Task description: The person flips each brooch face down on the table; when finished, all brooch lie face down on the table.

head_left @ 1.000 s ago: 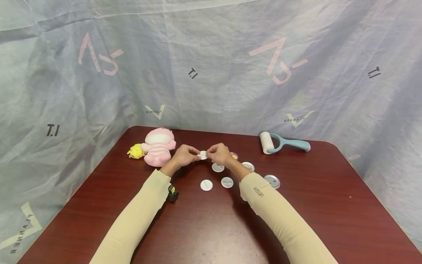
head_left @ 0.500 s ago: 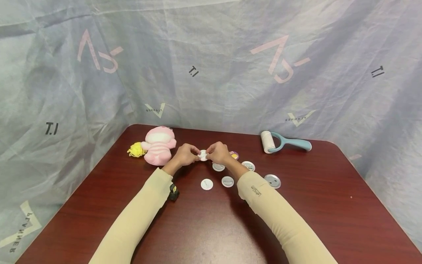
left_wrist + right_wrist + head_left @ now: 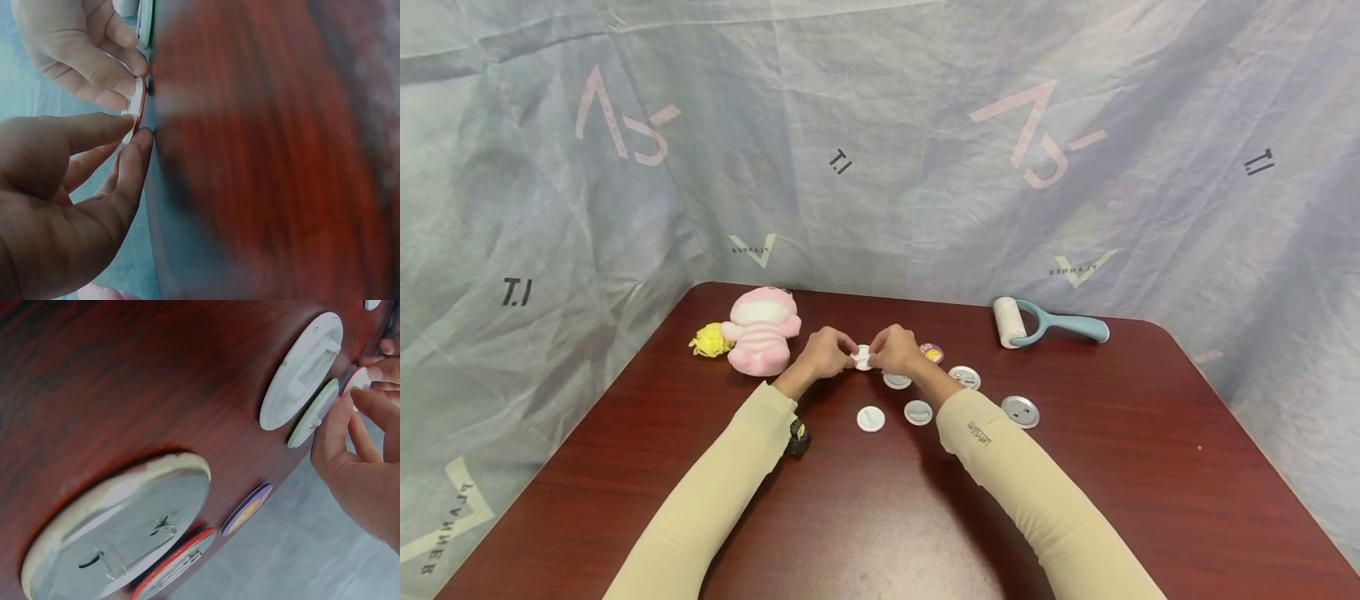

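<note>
Between both hands is a small round pin-back badge (image 3: 862,358), white on its back and red at the rim (image 3: 141,100). My left hand (image 3: 826,352) pinches its left edge with thumb and fingers. From the other side, my right hand (image 3: 895,348) pinches the same badge (image 3: 358,380). A badge with a green rim (image 3: 314,414) lies just beside the right hand, partly covered by it in the head view. Nearer to me, a white-backed badge (image 3: 870,419) and another badge (image 3: 917,412) lie pin side up.
Right of the hands lie a purple badge (image 3: 932,353), a red-rimmed badge (image 3: 175,565) and a large silver-backed badge (image 3: 1020,411). A blue-handled lint roller (image 3: 1067,326) is at the back right. A pink plush toy (image 3: 762,333) and yellow mesh puff (image 3: 710,340) are left.
Both hands stay at the same spot, still pinching the badge, whose back shows slightly differently. The right forearm has shifted a little left, uncovering more of the purple badge.
</note>
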Tool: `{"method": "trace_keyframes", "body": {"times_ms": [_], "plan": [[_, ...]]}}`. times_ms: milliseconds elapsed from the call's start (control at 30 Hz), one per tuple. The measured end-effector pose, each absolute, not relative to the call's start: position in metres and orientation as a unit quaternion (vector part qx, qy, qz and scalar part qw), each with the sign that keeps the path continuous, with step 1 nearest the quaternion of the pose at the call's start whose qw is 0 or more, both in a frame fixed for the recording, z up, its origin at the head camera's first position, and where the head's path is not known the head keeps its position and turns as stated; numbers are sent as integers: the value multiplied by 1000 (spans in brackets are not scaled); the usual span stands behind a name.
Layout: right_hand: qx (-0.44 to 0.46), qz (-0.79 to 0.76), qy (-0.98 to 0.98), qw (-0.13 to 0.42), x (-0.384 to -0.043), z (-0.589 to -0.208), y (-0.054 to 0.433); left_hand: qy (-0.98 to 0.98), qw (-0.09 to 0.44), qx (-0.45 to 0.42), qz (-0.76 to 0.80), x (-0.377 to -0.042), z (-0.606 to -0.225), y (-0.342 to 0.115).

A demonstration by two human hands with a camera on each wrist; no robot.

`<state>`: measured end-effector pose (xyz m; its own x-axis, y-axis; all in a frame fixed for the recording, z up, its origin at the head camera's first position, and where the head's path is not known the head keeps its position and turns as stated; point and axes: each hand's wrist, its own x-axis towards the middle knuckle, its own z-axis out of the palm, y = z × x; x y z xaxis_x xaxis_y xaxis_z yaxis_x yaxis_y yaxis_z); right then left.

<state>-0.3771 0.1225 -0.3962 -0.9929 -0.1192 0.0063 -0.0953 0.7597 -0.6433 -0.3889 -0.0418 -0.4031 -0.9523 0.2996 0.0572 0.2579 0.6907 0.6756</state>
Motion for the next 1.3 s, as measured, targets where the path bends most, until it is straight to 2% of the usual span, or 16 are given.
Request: {"method": "trace_keyframes", "body": {"times_ms": [1300], "plan": [[-74, -269, 960, 16, -372, -388, 130, 940, 31, 121, 318, -387, -403, -38]]}}
